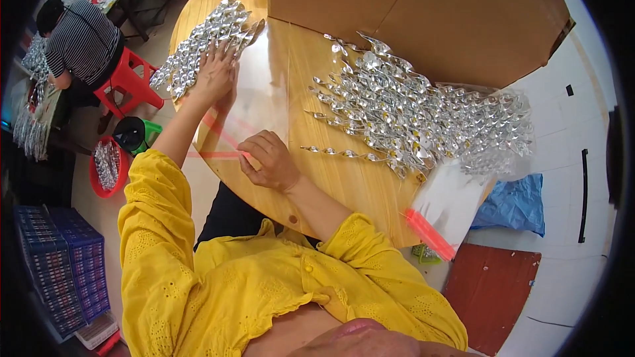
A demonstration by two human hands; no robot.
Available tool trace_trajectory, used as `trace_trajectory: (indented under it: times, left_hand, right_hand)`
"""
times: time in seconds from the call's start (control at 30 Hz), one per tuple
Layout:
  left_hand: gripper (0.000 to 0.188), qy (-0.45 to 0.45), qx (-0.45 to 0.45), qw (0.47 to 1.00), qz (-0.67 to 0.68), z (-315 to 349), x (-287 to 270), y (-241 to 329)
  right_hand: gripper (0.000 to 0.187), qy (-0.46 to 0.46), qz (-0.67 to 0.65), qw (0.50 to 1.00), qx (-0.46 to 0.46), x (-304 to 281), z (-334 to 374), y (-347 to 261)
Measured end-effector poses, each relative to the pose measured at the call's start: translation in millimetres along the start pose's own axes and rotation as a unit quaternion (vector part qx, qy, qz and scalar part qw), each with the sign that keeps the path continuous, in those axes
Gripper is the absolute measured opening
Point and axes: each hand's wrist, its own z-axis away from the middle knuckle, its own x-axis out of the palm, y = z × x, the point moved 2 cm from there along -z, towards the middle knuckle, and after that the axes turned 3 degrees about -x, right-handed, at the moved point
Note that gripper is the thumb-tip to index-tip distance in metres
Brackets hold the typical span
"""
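My left hand point(215, 74) lies with its fingers stretched out over a pile of shiny silver twisted strips point(198, 49) at the table's left edge. Beside it, a clear plastic bag point(254, 96) with a pinkish-red band is spread flat on the round wooden table point(301, 185). Near the front edge, my right hand point(270, 162) is closed, thumb and fingers pinching the banded edge of this bag. A larger heap of silver twisted strips point(403, 106) covers the right part of the table, its right end within clear plastic. One single strip point(340, 152) sticks out leftward from the heap.
A big cardboard box point(417, 13) stands at the table's back. More red-banded clear bags point(430, 235) hang over the right edge, above a brown board point(493, 294). At left are a red basin point(109, 166), blue crates point(63, 264) and a person on a red stool point(129, 79).
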Motion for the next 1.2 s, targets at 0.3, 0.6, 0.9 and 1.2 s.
trace_trajectory:
  times: [0.3, 0.6, 0.9, 1.2]
  left_hand:
    - [0.039, -0.032, 0.216, 0.95, 0.225, 29, -48, 65]
    - [0.034, -0.138, 0.338, 0.849, 0.382, 96, -125, 130]
    - [0.032, -0.137, 0.378, 0.756, 0.516, 174, -133, 180]
    - [0.021, 0.116, 0.208, 0.889, 0.392, 262, -106, 108]
  right_hand:
    - [0.011, -0.043, -0.064, 0.997, -0.015, 3, 4, -1]
    - [0.027, 0.071, 0.017, 0.997, 0.003, 19, 31, 13]
    - [0.018, 0.009, -0.043, 0.998, 0.036, 12, 2, 2]
    - [0.015, 0.009, -0.035, 0.999, 0.036, 12, 8, 4]
